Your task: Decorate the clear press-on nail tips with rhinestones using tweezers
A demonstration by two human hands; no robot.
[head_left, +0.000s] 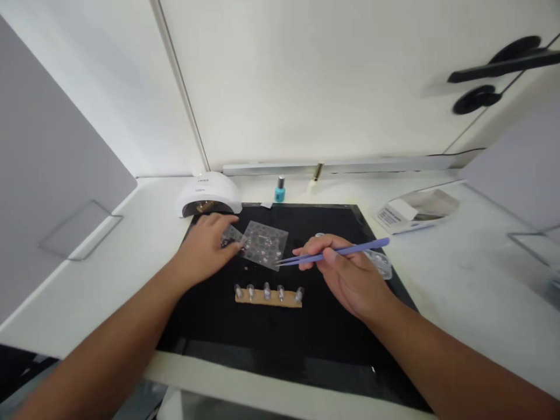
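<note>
My right hand (345, 271) is closed around purple tweezers (354, 249) and holds them like a pen. Their thin metal tips point left, at the lower right corner of a clear sticker sheet (258, 245) dotted with small shapes. On the left, my left hand (207, 242) has thumb and forefinger spread over a smaller clear piece (231, 235) beside that sheet. The thumb tip seems to touch this piece. Below the sheet, several clear nail tips (267, 290) stand in a row on a tan strip (269, 299), some with pale decoration.
A black mat (271, 338) covers the middle of the white table (455, 291). Behind are a white nail lamp (210, 189), a blue polish bottle (280, 191) and a gold-capped bottle (315, 178). An open box (415, 211) lies right. A clear plastic tray (380, 263) is partly behind my right hand.
</note>
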